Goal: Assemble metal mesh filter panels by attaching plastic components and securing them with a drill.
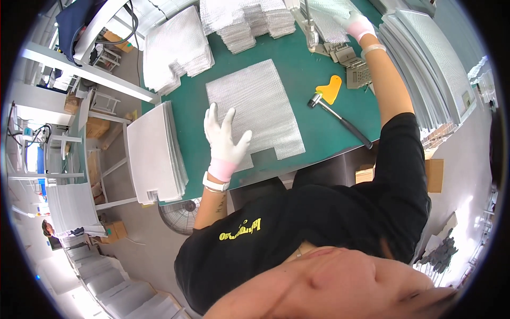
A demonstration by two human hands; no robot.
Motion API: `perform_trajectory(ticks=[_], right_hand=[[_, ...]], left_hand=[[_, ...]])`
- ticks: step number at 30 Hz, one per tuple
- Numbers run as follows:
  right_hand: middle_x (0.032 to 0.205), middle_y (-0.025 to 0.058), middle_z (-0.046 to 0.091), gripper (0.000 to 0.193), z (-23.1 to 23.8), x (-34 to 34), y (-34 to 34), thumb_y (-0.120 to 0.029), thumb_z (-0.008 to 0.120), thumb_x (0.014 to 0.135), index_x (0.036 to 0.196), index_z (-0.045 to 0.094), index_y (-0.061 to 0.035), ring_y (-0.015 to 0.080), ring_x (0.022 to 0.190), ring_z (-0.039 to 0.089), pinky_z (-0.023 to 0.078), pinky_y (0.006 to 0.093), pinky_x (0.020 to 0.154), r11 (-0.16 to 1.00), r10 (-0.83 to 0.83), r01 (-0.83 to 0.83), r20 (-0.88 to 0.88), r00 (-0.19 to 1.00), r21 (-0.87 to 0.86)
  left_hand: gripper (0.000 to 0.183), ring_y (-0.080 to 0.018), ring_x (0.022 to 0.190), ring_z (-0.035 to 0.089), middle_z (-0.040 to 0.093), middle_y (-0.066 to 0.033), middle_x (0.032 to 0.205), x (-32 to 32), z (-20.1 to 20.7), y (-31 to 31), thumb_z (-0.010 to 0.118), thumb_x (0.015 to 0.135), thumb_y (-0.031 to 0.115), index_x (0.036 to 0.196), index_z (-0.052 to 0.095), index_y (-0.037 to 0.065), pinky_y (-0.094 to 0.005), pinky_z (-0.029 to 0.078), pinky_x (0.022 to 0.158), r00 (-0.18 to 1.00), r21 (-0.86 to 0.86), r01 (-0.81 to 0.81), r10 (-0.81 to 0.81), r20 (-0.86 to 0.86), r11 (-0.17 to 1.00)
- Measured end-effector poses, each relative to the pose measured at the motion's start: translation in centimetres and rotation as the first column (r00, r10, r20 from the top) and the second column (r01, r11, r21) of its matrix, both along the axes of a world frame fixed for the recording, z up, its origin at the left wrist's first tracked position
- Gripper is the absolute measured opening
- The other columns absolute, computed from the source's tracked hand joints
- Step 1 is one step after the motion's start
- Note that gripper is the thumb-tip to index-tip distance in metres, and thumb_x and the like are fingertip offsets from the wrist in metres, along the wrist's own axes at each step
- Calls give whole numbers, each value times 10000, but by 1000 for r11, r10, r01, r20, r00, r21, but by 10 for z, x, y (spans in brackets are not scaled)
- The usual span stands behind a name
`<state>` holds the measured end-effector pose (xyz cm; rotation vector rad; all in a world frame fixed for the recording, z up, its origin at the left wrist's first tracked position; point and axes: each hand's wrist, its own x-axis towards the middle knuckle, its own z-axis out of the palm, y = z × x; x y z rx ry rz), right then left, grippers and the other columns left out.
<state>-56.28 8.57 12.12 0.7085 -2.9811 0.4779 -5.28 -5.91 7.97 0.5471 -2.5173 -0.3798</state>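
At your far left, a brown cardboard box [113, 232] sits on the floor; its contents are too small to tell. Next, a stack of white sheets [154, 151] stands at the left edge of the green table [188, 114]. Your gloved left hand [224, 137] has its fingers spread at the lower left of the notched silver sheet [260, 101], which lies flat mid-table; you can't tell how firmly it touches. Right of that lie a yellow scraper [330, 89] and a hammer [345, 123]. Your right hand [355, 24], well apart from the left, reaches to a silver stack [325, 24]; whether it grips cannot be told. Farther right, another cardboard box [435, 175] stands low, its inside hidden.
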Motion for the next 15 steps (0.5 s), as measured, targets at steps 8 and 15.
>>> perform_trajectory(ticks=[8,15], right_hand=[[1249,308,606,762,74,54,-6,-460,720,845,1358,493,56,403,1159,593,480,425,961,459,-288,94,-48,956,-883],[1288,307,588,943,-7,-4,-8,-615,729,756,1362,488,67,381,1155,623,499,380,974,882,-89,71,-16,996,-467]], left_hand=[[641,-444,1425,267,265,-270,1543,-6,-5,13,756,807,329,1349,542,62,-531,239,1164,996,142,78,-71,-51,987],[654,-433,1446,258,241,-271,1559,-25,-1,24,752,815,315,1371,525,55,-498,242,1177,976,295,218,-214,-47,930]])
